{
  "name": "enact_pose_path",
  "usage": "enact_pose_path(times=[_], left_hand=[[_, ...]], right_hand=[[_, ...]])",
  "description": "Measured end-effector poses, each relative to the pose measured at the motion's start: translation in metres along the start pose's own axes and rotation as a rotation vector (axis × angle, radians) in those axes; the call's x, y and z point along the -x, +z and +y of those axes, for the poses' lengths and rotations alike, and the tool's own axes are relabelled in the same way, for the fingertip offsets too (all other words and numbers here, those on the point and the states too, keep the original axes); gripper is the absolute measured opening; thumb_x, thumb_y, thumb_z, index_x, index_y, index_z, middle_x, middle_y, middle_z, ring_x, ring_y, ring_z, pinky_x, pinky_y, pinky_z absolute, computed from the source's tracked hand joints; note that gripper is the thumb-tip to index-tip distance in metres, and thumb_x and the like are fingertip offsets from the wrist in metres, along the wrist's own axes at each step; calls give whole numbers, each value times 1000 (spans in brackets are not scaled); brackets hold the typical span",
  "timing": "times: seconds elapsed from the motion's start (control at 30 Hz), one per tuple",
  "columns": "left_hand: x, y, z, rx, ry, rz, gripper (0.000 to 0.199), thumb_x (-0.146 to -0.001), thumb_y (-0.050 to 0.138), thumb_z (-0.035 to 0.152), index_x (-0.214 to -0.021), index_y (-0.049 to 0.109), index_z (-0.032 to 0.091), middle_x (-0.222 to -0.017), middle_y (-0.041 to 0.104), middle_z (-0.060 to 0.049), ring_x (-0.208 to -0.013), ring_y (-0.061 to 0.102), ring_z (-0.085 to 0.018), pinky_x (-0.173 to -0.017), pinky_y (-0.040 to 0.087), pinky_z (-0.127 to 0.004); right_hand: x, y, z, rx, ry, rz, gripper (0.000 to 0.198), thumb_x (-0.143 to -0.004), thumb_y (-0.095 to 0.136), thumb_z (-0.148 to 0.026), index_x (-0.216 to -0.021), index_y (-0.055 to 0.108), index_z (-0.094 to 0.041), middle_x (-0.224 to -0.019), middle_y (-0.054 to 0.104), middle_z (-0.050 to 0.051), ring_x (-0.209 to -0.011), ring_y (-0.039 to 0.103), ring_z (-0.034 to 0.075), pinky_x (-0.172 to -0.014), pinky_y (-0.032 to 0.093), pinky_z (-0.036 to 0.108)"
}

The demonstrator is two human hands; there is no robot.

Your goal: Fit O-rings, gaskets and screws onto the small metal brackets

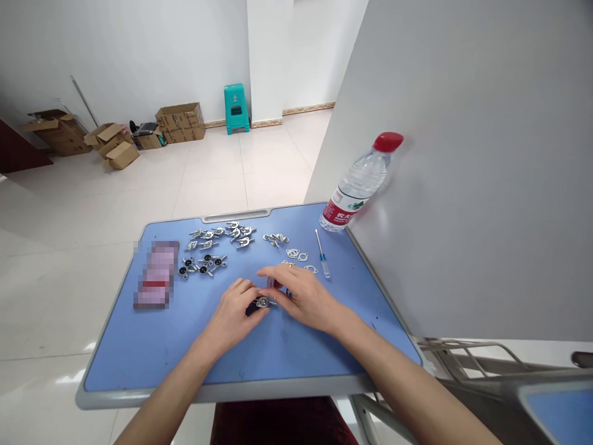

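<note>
My left hand is closed on a small metal flanged part, thumb and fingers on either side of it, just above the blue table. My right hand curves in from the right with its fingertips at the same part. Something small sits between the right fingers, but they mostly hide it. Beyond the right hand lie several flat oval metal plates with holes. Several black-faced round parts with metal prongs lie ahead of the left hand. Farther back are several silver pronged parts.
A screwdriver and a water bottle stand at the right, the bottle against a grey panel. At the table's left lies a blurred purple item. More small metal pieces lie near the back. Cardboard boxes and a teal stool are along the wall.
</note>
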State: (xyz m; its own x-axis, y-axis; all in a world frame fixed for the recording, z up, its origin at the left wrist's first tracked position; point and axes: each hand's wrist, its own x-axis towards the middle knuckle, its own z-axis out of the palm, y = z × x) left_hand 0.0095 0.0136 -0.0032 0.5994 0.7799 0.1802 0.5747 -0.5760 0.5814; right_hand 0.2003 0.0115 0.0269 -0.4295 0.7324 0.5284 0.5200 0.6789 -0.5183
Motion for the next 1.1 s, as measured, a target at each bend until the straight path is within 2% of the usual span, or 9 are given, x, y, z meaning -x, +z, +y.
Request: enact_pose_path(times=[0.27,0.63,1.1], left_hand=[[-2,1,1,14,7,47,8,-84,55,15,-78,55,19,-75,56,-1,-74,49,-19,-66,42,-32],[-2,-1,5,38,20,48,9,-86,53,16,-81,58,20,-71,55,-1,-74,49,-19,-66,42,-32],[-1,2,3,41,24,44,9,-85,55,12,-81,58,20,-78,60,-2,-77,51,-19,-70,44,-33]], right_hand=[[-1,1,-1,16,-1,3,18,-96,49,-22,-111,57,-17,-83,69,5,-72,62,16,-67,47,27],[0,-1,-1,-4,-16,26,18,-96,48,-20,-112,56,-17,-86,68,5,-76,62,16,-69,48,27],[0,0,-2,-38,-26,0,18,-97,46,-21,-112,56,-18,-86,68,6,-75,62,16,-67,48,27]])
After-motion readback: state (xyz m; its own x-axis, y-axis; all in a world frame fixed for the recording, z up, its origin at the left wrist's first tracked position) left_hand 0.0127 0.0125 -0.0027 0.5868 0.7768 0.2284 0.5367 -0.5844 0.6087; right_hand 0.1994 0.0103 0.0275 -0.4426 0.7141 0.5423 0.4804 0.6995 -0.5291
